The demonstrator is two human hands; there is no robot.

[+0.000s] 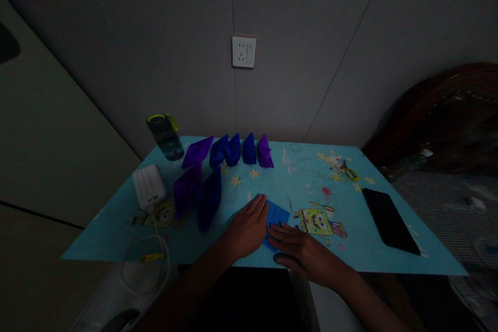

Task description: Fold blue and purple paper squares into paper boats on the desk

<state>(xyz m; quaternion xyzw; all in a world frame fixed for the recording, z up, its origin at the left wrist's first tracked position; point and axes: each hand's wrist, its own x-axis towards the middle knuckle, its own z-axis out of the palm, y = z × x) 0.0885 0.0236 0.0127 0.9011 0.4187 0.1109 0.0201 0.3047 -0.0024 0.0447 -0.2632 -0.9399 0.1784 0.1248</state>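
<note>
A blue sheet of folded paper [277,213] lies on the light-blue table near its front edge. My left hand [249,225] rests on the paper's left side, its fingers together and stretched forward. From the right, my right hand [298,249] lies flat on the paper's lower right part, fingers extended. Both palms hide part of the sheet. Left of my hands stand a dark blue folded paper piece [209,198] and a purple one [187,189]. Behind them, several blue and purple folded pieces form a row, with a purple one [265,152] at its right end.
A dark bottle [166,137] stands at the back left, near a white power bank [149,187] with a cable. At the right lie a black tablet or phone [390,220] and yellow-green-handled scissors [351,174]. A wall with a socket [244,52] rises behind the table [295,176].
</note>
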